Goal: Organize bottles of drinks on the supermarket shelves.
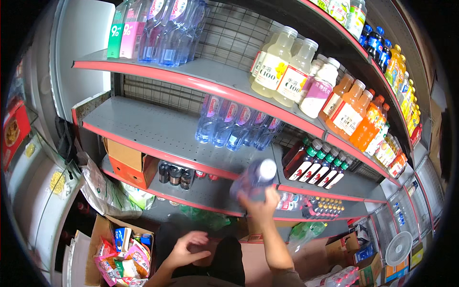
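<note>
My right hand is closed around a large plastic water bottle with a white cap, blurred, tilted in front of the middle shelf's red edge. My left hand is low over my lap, its fingers apart and nothing in it. Beyond the held bottle, a cluster of clear blue-tinted water bottles with purple labels stands on the middle shelf. To their right is a row of dark bottles with green neck bands and white labels.
Yellowish drink bottles and orange ones line the upper shelf. An orange cardboard box and dark jars sit on the shelf below. At lower left stands an open carton of packaged snacks; a white fan is at right.
</note>
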`<state>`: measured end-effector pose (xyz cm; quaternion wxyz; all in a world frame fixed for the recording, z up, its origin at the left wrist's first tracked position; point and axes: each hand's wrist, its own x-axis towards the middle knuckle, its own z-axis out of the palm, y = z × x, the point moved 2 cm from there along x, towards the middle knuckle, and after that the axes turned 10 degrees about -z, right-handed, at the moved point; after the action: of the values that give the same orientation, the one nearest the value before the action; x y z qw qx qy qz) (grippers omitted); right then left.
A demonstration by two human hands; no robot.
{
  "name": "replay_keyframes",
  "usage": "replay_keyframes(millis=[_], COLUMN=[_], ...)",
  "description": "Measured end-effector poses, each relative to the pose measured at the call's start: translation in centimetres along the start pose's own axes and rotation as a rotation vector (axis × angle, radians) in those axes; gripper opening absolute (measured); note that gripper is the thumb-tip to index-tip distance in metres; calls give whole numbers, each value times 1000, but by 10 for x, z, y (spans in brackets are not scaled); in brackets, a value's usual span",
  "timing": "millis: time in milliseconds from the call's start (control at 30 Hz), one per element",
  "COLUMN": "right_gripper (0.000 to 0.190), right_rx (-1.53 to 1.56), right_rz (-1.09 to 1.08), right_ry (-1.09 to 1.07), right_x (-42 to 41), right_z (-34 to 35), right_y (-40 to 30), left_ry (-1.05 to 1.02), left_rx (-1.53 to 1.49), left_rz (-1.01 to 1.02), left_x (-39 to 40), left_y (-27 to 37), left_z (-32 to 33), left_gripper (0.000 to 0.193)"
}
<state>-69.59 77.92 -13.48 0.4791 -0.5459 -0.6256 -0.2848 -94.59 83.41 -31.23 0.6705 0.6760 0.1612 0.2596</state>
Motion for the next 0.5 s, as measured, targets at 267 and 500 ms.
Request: replay_keyframes(millis=[267, 500], right_gripper=[69, 11], right_rx=[358, 63], right_rz=[31, -37], right_ry=[-611, 122], right_x=[-94, 17], right_z=[7, 58], right_y=[-116, 23], left_ry=[-274, -103], left_rx=[-778, -1083], left_rz=[81, -123], left_x=[1, -37], left_y=[21, -52], left_z=[12, 4], left_gripper=[103, 72])
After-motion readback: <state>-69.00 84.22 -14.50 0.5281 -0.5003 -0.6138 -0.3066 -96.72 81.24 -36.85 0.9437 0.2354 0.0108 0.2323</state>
